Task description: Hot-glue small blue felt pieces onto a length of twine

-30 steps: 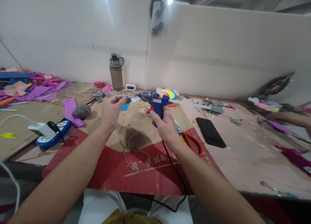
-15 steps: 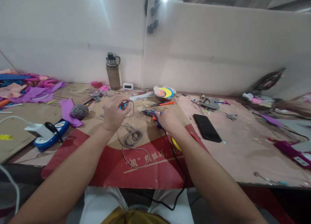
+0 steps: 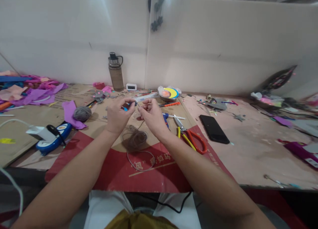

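My left hand (image 3: 119, 115) is closed in a pinch around a small blue piece (image 3: 125, 108), mostly covered by the fingers. Close beside it, my right hand (image 3: 152, 117) has thumb and forefinger drawn together, apparently on a strand of grey yarn. The strand runs down to a loose coil of grey yarn (image 3: 137, 139) on the red-and-brown cardboard (image 3: 109, 171). Right of my right hand lies a blue glue gun (image 3: 165, 118), partly hidden by the wrist. Scissors with red handles (image 3: 198, 141) and a yellow-handled tool (image 3: 188, 141) lie beside my right forearm.
A grey yarn ball (image 3: 82, 113), blue power strip (image 3: 53, 139) and purple scraps (image 3: 71, 113) are on the left. Behind stand a bottle (image 3: 116, 73), a small clock (image 3: 131, 87) and a bowl (image 3: 170, 99). A black phone (image 3: 214, 129) lies on the right.
My right hand has let go of the glue gun and moved left to meet my left hand. The scissors and yellow-handled tool now show more fully.
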A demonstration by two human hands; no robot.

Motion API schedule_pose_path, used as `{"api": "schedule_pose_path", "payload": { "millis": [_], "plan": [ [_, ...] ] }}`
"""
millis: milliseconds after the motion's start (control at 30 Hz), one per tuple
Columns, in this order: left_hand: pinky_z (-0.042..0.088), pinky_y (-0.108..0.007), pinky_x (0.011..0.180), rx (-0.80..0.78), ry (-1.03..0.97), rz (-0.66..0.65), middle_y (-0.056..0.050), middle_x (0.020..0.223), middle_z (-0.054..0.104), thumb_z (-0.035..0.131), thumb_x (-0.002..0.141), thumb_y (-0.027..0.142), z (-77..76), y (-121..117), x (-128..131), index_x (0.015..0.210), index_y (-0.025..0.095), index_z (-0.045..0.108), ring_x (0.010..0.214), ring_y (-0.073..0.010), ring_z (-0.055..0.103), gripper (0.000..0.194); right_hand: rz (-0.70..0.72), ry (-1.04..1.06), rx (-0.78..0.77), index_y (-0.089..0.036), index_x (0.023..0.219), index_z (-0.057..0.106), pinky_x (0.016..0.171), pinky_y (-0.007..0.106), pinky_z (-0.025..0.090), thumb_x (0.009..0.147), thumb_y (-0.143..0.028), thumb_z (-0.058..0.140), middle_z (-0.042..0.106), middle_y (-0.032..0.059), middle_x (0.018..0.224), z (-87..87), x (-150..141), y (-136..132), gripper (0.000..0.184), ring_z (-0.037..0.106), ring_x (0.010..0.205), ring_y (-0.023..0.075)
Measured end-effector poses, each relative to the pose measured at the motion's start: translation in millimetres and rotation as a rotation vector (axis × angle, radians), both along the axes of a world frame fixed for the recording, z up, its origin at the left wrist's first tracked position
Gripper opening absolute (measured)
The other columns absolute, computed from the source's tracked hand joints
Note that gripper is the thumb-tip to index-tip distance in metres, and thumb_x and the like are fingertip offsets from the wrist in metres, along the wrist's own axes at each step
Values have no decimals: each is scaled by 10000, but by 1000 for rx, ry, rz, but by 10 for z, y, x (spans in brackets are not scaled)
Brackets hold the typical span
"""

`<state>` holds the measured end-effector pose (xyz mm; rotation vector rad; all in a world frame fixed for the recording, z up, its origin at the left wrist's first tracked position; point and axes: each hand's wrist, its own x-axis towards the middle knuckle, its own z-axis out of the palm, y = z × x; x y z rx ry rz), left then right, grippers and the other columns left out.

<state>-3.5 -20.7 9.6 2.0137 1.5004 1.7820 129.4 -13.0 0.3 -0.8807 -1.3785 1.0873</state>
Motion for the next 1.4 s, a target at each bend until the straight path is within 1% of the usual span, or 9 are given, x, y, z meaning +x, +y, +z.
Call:
{"api": "schedule_pose_path", "payload": {
  "millis": [133,233,333,467,633,733,833,1000,1400],
  "plan": [
    [406,-240,589,-88,-112,17,7,707,663,666,756,239,8,8,23,812,215,728,580,-115,533,87,-111,-147,164,-215,885,502,585,254,404,810,-274,575,480,-50,702,18,43,-6,120,463,629,104],
    [368,-230,496,-145,-219,-43,27,584,601,680,749,255,-13,33,35,789,206,719,492,-99,491,74,-182,-225,257,-205,818,559,610,270,361,821,-271,588,464,-43,668,46,64,-18,72,431,631,112],
    [395,-218,463,-189,-314,-145,19,631,619,671,759,250,-22,35,71,798,188,683,479,-87,533,74,-202,-223,300,-200,782,580,616,273,346,828,-269,587,469,-38,662,56,81,-25,84,423,633,115],
    [458,-208,450,-258,-413,-247,-3,690,639,679,752,254,-5,1,127,791,172,632,542,-116,634,102,-202,-207,266,-199,754,576,596,268,337,817,-266,595,510,-35,668,47,94,-23,93,411,610,110],
    [588,-277,589,-301,-512,-361,-14,707,664,685,744,241,-16,-4,134,814,169,623,582,-135,665,119,-232,-232,253,-200,758,590,602,273,333,813,-274,593,508,-34,649,43,109,-6,92,410,604,112],
    [613,-325,692,-316,-557,-449,-27,757,691,681,731,216,-33,12,122,845,155,645,629,-146,686,134,-256,-254,252,-198,766,601,614,278,332,811,-265,594,499,-31,642,52,122,0,82,414,615,117],
    [614,-337,735,-328,-576,-510,-33,782,698,692,707,196,-41,17,116,831,138,665,656,-147,693,140,-272,-274,247,-197,762,604,609,276,319,809,-261,593,479,-33,629,66,132,-6,80,407,620,119],
    [616,-333,724,-341,-564,-501,-22,744,686,737,698,234,-50,20,106,808,131,666,651,-144,688,166,-276,-268,231,-191,768,612,601,264,317,804,-274,600,497,-31,641,75,136,-22,92,405,625,115],
    [593,-269,624,-298,-574,-394,15,693,630,698,728,243,-39,30,129,747,156,632,585,-100,636,112,-248,-252,264,-192,722,604,620,270,349,810,-276,589,569,-12,680,53,102,-34,122,441,625,113]
  ]
}}
